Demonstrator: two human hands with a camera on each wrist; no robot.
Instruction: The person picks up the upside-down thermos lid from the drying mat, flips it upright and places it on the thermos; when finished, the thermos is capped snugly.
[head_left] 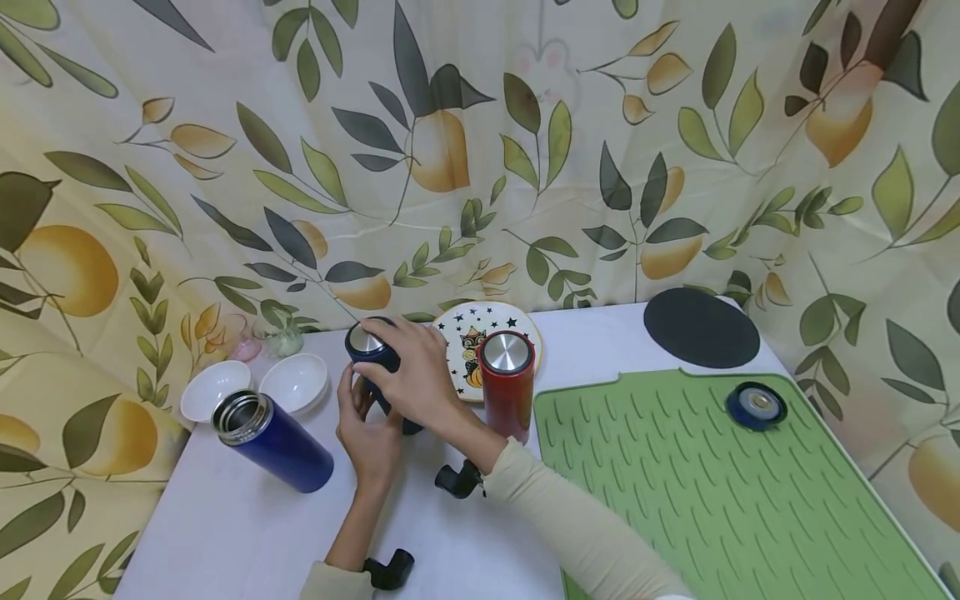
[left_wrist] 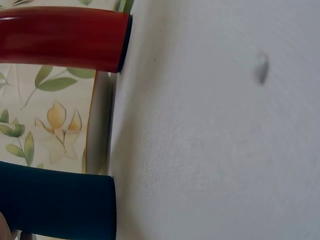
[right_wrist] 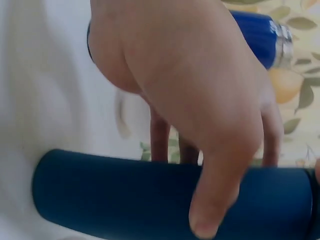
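Observation:
A dark blue flask (right_wrist: 120,192) with a steel-topped lid (head_left: 366,340) stands on the table between both hands. My left hand (head_left: 372,446) grips its body, thumb on the near side in the right wrist view. From above, my right hand (head_left: 422,371) holds the lid, fingers and thumb around it. To the left a brighter blue flask (head_left: 288,454) stands without a lid, its steel mouth bare. A red flask (head_left: 510,396) with a steel-topped lid stands just right of my right hand.
A round cat-printed plate (head_left: 448,317) lies behind the red flask. Two white bowls (head_left: 303,382) stand at the back left, near small glass items (head_left: 283,340). On the right, a green mat (head_left: 675,483) carries a dark blue lid (head_left: 757,406); a black round mat (head_left: 701,327) lies behind.

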